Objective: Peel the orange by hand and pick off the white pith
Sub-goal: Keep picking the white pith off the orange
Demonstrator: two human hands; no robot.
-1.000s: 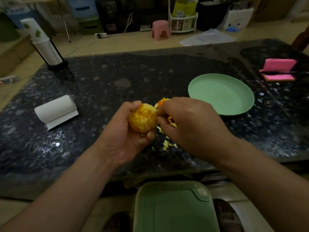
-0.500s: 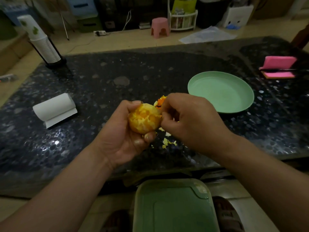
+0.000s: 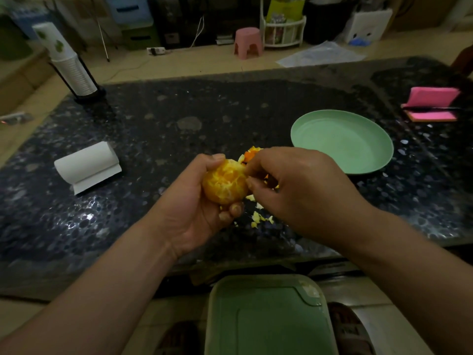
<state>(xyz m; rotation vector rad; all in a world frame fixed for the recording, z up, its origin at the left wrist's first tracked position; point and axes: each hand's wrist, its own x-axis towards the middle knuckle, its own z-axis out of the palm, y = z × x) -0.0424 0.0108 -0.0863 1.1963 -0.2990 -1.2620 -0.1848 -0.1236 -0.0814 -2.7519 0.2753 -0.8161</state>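
The left hand (image 3: 194,208) cradles the orange (image 3: 225,183) above the near middle of the tabletop (image 3: 179,119), with the thumb over the top and the fingers curled up underneath. The rind is off on every side I can see, and pale webbing of white pith (image 3: 217,193) covers the flesh. The right hand (image 3: 299,190) comes in from the side, and its thumb and forefinger pinch at the fruit's right flank while the other fingers curl loosely behind. I can't tell whether a strand is actually caught between them.

Peel scraps (image 3: 258,217) lie on the tabletop just under the hands, and a bigger orange piece (image 3: 252,152) shows beyond the knuckles. The green plate (image 3: 358,160) sits towards the right edge with nothing on it.

I'd judge the peeling done and the pith-picking under way. The next move calls for a light nail-tip pull along the segment so the skin doesn't tear, and then a turn of the fruit in the left palm.
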